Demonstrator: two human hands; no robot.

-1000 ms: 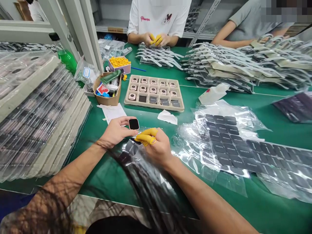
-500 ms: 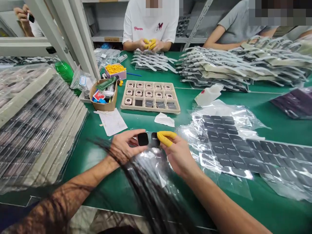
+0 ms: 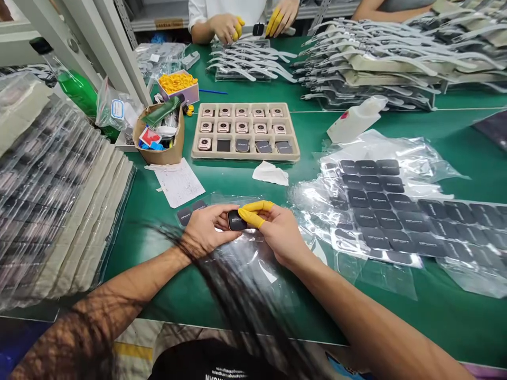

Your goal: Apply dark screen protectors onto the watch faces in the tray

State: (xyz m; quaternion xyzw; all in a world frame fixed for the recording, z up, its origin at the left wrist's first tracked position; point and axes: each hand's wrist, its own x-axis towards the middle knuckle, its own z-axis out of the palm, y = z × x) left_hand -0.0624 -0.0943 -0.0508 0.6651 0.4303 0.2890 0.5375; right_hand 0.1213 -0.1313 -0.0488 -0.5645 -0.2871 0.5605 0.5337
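My left hand [image 3: 206, 232] and my right hand [image 3: 277, 232] meet over the green table, both closed on a small black square watch body [image 3: 236, 220]. Yellow finger cots cover my right thumb and forefinger, which press on the body's dark printed face. Under my hands lies a clear plastic sheet [image 3: 222, 203] carrying a few dark film stickers. A beige tray [image 3: 245, 154] of several more watch bodies stands just beyond. Strands of dark hair hang across the lower view.
Sheets of black film stickers [image 3: 380, 206] in clear plastic spread to the right. Stacked wrapped trays [image 3: 59, 200] fill the left. A cardboard cup of bits [image 3: 158, 140], a paper slip [image 3: 178, 182], a white wipe [image 3: 271, 173], a white bottle [image 3: 354, 120]. Another person's hands [image 3: 253, 24] work across the table.
The watch body and the dark film piece, held apart in separate hands before, have come together. Both hands now close on the one body, and the view has tilted downward.
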